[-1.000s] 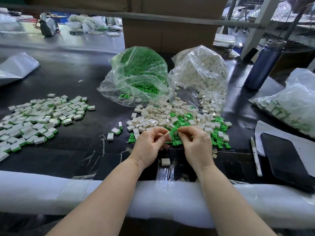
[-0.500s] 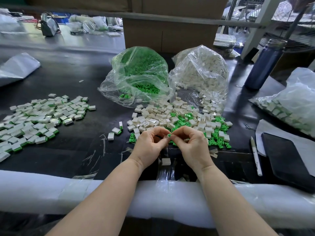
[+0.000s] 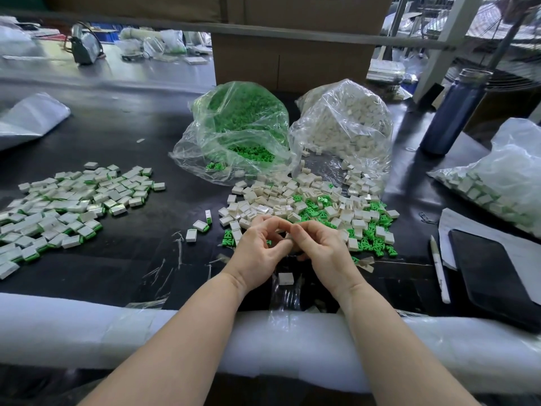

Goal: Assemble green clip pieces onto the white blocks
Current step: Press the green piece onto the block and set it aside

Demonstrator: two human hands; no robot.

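Head view: left hand point(image 3: 257, 250) and right hand point(image 3: 325, 250) curl together near the table's front edge; any pinched piece is hidden, grip undeterminable.

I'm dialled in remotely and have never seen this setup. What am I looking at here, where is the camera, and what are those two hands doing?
There is no machine: a person works with bare hands, filmed by one wide camera on their head looking down at a black table. The left hand and right hand meet fingertip to fingertip, curled as if pinching something small; the piece itself is hidden. Behind them lies a loose pile of white blocks mixed with green clips. Further back sit a bag of green clips and a bag of white blocks. On the left lies a spread of finished pieces.
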